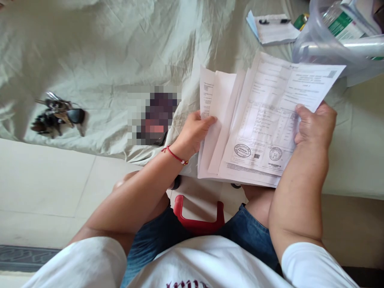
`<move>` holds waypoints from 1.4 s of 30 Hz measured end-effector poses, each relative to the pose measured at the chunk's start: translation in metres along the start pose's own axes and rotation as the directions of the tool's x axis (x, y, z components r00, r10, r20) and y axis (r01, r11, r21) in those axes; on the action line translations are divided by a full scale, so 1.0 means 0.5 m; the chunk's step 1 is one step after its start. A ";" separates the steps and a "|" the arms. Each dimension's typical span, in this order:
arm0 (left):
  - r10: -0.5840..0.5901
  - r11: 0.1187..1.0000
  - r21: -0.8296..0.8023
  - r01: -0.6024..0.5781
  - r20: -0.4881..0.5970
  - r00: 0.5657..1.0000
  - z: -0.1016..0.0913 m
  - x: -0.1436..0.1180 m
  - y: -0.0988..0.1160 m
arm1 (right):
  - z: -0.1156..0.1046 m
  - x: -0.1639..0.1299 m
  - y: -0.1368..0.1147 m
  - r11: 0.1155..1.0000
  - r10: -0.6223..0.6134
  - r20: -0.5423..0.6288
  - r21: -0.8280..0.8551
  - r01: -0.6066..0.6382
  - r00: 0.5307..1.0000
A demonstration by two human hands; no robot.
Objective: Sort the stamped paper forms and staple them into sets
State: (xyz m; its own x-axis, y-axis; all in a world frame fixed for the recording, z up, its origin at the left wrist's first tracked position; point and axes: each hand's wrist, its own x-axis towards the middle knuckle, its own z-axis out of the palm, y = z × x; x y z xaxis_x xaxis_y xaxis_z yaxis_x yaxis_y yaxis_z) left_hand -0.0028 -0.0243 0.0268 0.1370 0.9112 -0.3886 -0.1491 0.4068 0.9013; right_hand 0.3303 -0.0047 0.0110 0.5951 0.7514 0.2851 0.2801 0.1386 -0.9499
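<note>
I hold a fanned stack of printed papers (258, 124) over the edge of a bed covered by a pale green sheet (120, 48). My left hand (193, 134) grips the left edge of the stack, thumb on top of the lower sheets. My right hand (315, 124) pinches the right edge of the top sheet, a form with two round stamps near its bottom. A red thread bracelet circles my left wrist. I sit on a red stool (198, 220), knees against the bed.
A bunch of keys (58, 116) with a black fob lies on the sheet at the left. A pixelated dark object (156, 116) lies mid-sheet. At the far right are a notepad with a pen (274, 28) and a clear plastic bag of items (342, 32). Tiled floor lies below.
</note>
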 end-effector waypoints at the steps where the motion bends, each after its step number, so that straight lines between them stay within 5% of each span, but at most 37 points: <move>1: -0.002 1.000 -0.007 0.002 -0.002 1.000 0.001 -0.001 0.000 | 0.000 -0.001 -0.001 1.000 0.001 0.012 -0.006 -0.001 1.000; 12: 0.013 0.999 -0.036 -0.013 -0.021 1.000 0.005 0.001 -0.003 | 0.000 -0.008 -0.004 0.998 0.046 0.024 -0.036 -0.045 0.999; 20: 0.068 0.996 -0.051 -0.071 -0.051 0.996 0.006 0.010 -0.005 | -0.001 -0.013 -0.002 0.966 0.193 0.083 -0.190 -0.174 0.978; 26: 0.041 0.998 -0.046 -0.042 -0.021 0.999 0.007 0.005 -0.006 | 0.010 -0.022 -0.011 0.953 0.287 0.172 -0.148 -0.263 0.942; 42: 0.024 0.993 -0.114 -0.027 -0.026 0.999 0.022 -0.007 -0.003 | 0.017 -0.031 -0.024 0.990 0.128 0.174 -0.082 -0.116 0.976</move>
State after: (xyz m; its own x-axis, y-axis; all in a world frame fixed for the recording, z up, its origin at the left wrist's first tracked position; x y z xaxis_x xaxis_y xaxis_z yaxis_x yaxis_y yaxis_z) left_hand 0.0078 -0.0289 0.0290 0.1079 0.9222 -0.3715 -0.2631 0.3868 0.8838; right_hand 0.3114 -0.0126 0.0170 0.4859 0.8636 0.1342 0.2704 -0.0026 -0.9627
